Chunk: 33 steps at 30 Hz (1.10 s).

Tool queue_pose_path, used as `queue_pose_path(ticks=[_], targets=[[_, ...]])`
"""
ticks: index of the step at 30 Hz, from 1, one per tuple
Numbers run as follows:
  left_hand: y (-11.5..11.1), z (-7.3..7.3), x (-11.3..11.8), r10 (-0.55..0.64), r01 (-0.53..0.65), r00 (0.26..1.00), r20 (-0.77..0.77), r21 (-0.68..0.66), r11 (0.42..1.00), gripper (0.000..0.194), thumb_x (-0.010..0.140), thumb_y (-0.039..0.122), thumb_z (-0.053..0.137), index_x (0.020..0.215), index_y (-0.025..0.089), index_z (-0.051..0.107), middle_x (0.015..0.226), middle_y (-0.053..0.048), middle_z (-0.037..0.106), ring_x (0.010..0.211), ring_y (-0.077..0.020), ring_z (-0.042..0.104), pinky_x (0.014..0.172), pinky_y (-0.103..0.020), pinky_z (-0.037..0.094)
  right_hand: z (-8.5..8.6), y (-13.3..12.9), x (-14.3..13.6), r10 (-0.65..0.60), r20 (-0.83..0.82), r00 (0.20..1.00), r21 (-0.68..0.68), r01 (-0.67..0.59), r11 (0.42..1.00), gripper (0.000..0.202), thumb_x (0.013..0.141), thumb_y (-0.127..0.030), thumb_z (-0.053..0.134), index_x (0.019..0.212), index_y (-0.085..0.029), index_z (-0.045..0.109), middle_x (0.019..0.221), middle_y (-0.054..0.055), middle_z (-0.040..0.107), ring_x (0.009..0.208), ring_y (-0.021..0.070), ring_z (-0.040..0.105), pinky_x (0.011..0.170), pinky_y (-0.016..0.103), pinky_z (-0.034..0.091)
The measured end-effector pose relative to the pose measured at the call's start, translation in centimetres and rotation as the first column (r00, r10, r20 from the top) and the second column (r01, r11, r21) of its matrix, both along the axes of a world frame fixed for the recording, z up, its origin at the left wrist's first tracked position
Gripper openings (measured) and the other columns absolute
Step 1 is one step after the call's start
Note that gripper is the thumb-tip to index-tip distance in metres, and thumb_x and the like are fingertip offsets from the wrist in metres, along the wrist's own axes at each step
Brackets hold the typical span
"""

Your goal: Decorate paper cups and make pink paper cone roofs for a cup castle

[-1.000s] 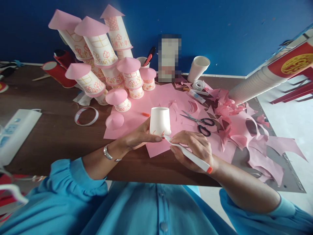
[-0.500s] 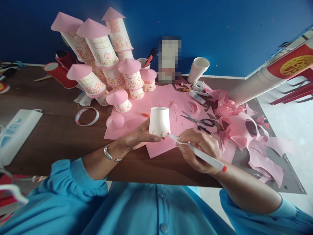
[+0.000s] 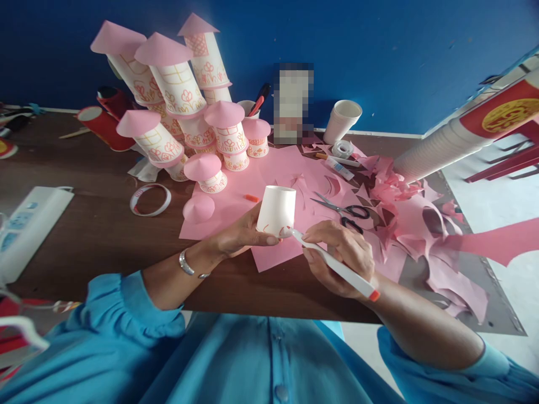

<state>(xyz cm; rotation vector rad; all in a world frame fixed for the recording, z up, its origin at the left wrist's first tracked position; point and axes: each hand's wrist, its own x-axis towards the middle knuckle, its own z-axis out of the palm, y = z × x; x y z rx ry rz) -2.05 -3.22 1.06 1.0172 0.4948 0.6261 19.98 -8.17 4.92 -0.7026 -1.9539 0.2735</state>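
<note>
Between the fingers and thumb of my left hand (image 3: 244, 230) is a small white paper cup (image 3: 278, 207), held near its lower edge. Short red strokes run along the bottom of the cup. My right hand (image 3: 339, 258) grips a white marker (image 3: 341, 266) with a red end, its tip touching or very close to the cup's lower right side. An orange-red marker cap (image 3: 252, 198) lies on the pink paper (image 3: 223, 224) beneath. Behind my left hand sit a loose pink cone (image 3: 199, 209) and a short cup with a cone roof (image 3: 206, 174).
Decorated cup towers (image 3: 172, 90) with pink cone roofs stand at the back left. Scissors (image 3: 343, 210) lie right of the cup, near pink paper scraps (image 3: 421, 219). A tape roll (image 3: 150, 200), power strip (image 3: 36, 233), stacked cups (image 3: 342, 120) and a long cup stack (image 3: 433, 146) surround them.
The cup has shifted slightly right and tilted in my left hand. My right hand and the marker have moved a little left along its lower edge. A pink strip now shows at the far right.
</note>
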Motion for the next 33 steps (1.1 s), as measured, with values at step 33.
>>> queue_pose_path(ticks=[33], targets=[[0.01, -0.08, 0.12, 0.028, -0.028, 0.999, 0.036, 0.0, 1.0, 0.049, 0.074, 0.031, 0.087, 0.117, 0.021, 0.065, 0.1, -0.006, 0.066, 0.093, -0.0208, 0.061, 0.084, -0.034, 0.05, 0.42, -0.03, 0.05, -0.02, 0.028, 0.999, 0.009, 0.02, 1.0, 0.026, 0.085, -0.006, 0.063, 0.105, -0.021, 0.064, 0.077, 0.002, 0.073, 0.062, 0.0151, 0.071, 0.058, 0.024, 0.059]])
